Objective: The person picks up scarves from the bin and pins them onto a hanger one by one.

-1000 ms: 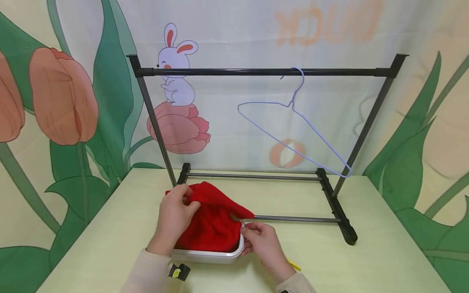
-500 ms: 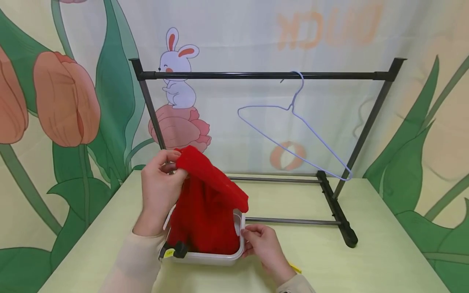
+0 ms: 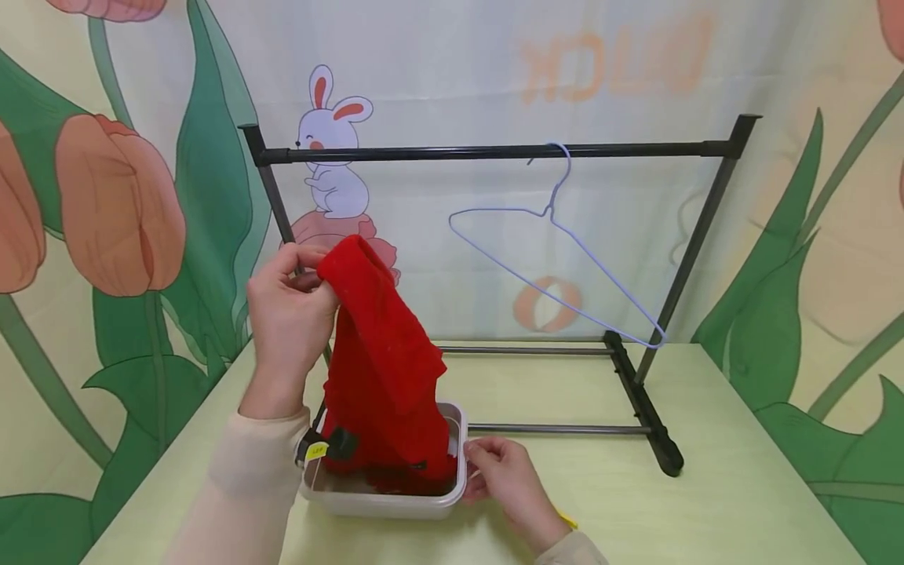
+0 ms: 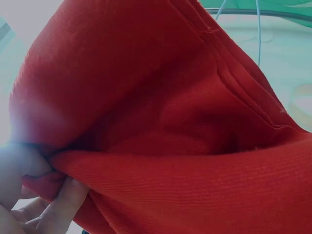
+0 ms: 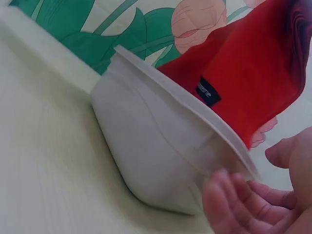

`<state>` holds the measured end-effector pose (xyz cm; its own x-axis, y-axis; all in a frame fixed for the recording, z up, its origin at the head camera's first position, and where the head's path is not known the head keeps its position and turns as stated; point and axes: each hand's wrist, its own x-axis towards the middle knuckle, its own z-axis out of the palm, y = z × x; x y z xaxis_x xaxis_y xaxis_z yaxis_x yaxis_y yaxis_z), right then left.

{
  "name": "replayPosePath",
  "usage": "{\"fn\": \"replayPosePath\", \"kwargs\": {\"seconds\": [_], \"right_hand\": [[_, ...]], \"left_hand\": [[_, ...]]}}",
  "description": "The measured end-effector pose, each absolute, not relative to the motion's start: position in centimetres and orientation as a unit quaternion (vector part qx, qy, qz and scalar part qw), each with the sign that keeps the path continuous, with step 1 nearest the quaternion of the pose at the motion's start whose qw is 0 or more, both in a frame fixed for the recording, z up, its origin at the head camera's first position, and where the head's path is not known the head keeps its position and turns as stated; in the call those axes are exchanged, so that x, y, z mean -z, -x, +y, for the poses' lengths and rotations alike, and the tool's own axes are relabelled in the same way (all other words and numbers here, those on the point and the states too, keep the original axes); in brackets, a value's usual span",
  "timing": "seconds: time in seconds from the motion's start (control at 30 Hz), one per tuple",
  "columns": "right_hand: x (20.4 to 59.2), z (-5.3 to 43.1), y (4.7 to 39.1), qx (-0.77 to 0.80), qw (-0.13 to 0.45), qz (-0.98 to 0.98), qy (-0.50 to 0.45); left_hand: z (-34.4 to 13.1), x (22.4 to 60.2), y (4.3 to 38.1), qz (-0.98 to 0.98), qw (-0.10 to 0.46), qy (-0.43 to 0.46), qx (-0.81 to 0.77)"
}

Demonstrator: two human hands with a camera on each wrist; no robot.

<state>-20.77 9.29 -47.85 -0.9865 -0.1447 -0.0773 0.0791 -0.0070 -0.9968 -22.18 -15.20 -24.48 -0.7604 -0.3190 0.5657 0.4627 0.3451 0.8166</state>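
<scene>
My left hand [image 3: 289, 322] is raised and pinches the top edge of a red cloth [image 3: 384, 353]. The cloth hangs in folds, its lower end inside a white box [image 3: 395, 506]. A small black label shows near the bottom of the cloth. Up close in the left wrist view, the left fingers [image 4: 61, 204] grip a fold of the fabric. At the box's right corner is my right hand [image 3: 512, 482], its fingers against or very near the wall. The right wrist view has the right thumb [image 5: 287, 151] apart from the rim, the fingers blurred.
Behind the box stands a black rack [image 3: 438, 152] on the pale table [image 3: 734, 471]. A lilac wire hanger [image 3: 508, 210] hangs from its top bar. A printed curtain [image 3: 452, 86] covers the wall behind.
My left hand has risen and moved left, drawing the red cloth up out of the box. The right hand has stayed by the box's corner.
</scene>
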Motion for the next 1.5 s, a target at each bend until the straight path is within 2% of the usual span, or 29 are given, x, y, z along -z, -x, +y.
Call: {"fn": "replayPosePath", "kwargs": {"seconds": [0.13,0.33,0.57,0.63,0.7,0.73,0.8,0.97,1.03,1.5], "right_hand": [[46.4,11.1,20.9,0.639,0.018,0.767,0.044],[41.3,15.7,21.5,0.48,-0.179,0.853,0.104],[35.9,22.0,23.0,0.367,-0.396,0.829,0.149],[34.8,23.4,23.6,0.344,-0.45,0.81,0.149],[33.8,24.8,24.1,0.325,-0.478,0.803,0.146],[33.4,25.3,24.4,0.322,-0.476,0.806,0.14],[32.7,26.4,24.9,0.329,-0.437,0.827,0.128],[32.4,28.2,25.5,0.362,-0.243,0.894,0.102],[32.7,28.5,25.7,0.36,-0.21,0.903,0.109],[33.7,27.8,25.3,0.466,-0.263,0.824,0.183]], "left_hand": [[-15.2,24.5,22.3,-0.744,0.348,0.05,0.569],[-15.3,24.6,22.5,-0.738,0.351,0.05,0.574],[-15.6,24.9,22.3,-0.752,0.334,0.03,0.568],[-15.6,25.0,22.3,-0.757,0.327,0.024,0.565],[-15.5,25.1,22.3,-0.762,0.32,0.02,0.563],[-15.5,25.2,22.4,-0.764,0.318,0.021,0.562],[-15.4,25.3,22.4,-0.766,0.315,0.024,0.56],[-15.1,25.6,22.4,-0.77,0.31,0.033,0.557],[-14.9,25.7,22.5,-0.77,0.304,0.035,0.559],[-14.4,26.6,22.7,-0.775,0.297,0.037,0.556]]}}
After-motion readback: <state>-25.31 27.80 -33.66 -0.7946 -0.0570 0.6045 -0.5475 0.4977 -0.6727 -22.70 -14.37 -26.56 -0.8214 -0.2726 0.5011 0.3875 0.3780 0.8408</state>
